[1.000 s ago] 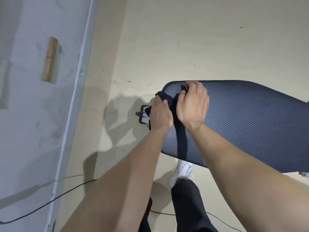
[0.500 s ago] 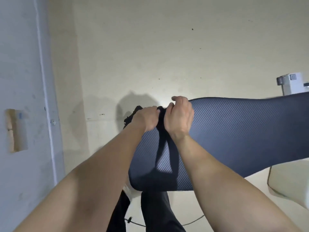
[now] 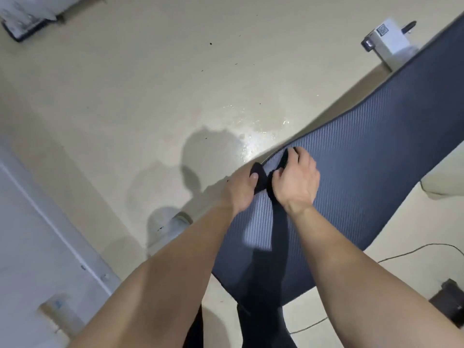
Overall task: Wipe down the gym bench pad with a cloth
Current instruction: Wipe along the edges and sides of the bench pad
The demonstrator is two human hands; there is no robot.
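while both hands (image 3: 271, 187) grip cloth (image 3: 261, 182), cables (image 3: 414, 249) nearby

Both bare forearms reach forward, left hand (image 3: 239, 190) and right hand (image 3: 296, 183) close together, fingers curled tight.

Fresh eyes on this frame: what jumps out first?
Two bare forearms reach in from the bottom, the left hand and right hand both gripping a black cloth at the far edge of the dark ribbed bench pad. Behind them a glossy wet-looking patch shines on the beige floor.
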